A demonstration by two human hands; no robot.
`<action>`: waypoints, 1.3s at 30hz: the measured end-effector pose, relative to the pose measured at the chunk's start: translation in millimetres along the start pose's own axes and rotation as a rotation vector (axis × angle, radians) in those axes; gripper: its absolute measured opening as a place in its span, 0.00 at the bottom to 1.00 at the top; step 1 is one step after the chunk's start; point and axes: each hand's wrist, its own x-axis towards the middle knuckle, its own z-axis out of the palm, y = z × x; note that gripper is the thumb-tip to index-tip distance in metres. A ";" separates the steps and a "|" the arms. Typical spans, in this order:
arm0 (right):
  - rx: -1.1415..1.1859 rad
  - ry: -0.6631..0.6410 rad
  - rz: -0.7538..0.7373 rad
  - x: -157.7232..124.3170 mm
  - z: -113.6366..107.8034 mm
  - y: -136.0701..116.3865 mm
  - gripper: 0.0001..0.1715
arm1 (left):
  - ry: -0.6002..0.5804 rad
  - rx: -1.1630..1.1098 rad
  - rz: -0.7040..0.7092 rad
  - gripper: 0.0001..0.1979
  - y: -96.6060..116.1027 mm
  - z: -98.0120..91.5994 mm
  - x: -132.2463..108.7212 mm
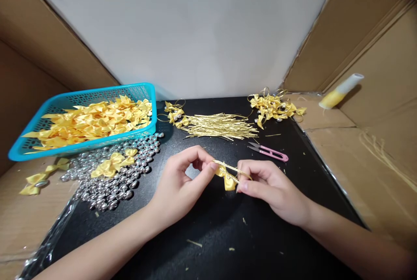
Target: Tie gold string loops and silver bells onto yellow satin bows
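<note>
Between my hands, over the black table, is a yellow ribbon bow (pixel 229 181) with a thin gold cord (pixel 232 167) along it. My left hand (pixel 185 180) pinches the bow's left side and one part of the cord between thumb and forefinger. Thumb and fingers of my right hand (pixel 269 189) are closed on the cord at the bow's right, where it curves in a loop over the fingertips. Behind my hands lies a bundle of gold cord pieces (pixel 223 125). Pink thread snips (pixel 269 152) rest just beyond my right hand.
At the left, a blue basket (pixel 81 144) holds many yellow bows. Silver beads (pixel 124 186) spread in front of it, with several bows (pixel 112 163) on top. Corded bows with beads lie in a pile (pixel 272 106) at back right and a smaller cluster (pixel 176 114). Cardboard walls (pixel 384 54) flank the table.
</note>
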 end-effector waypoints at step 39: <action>0.114 0.288 0.022 11.3 8.2 26.6 0.14 | -0.178 -0.631 -0.323 0.13 -35.4 31.4 2.5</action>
